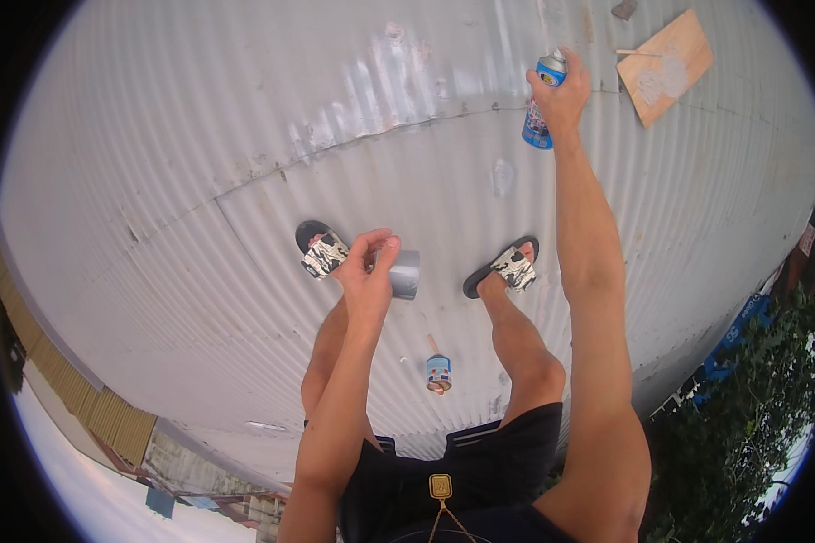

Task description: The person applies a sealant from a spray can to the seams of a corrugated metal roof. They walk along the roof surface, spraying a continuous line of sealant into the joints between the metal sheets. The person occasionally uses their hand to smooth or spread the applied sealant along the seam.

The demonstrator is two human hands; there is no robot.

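My right hand (563, 89) is wrapped around a blue spray can (536, 132) with a pale top. One fingertip rests near its nozzle. The can is out over the far part of a grey corrugated metal roof (199, 299), to the right of a shiny, whitish patch (385, 90) along a sheet seam. Closer in, between my feet, my left hand (368, 271) has its fingers closed on a silver-grey roll of tape (406, 274). The hand hides the roll's left side.
A small blue can (438, 373) with a wooden stick stands between my legs. At the far right lies a wooden board (688, 50) with grey paste and a thin stick. My sandals (514, 270) are on the ridges. Leafy branches (743, 425) border the roof's right edge.
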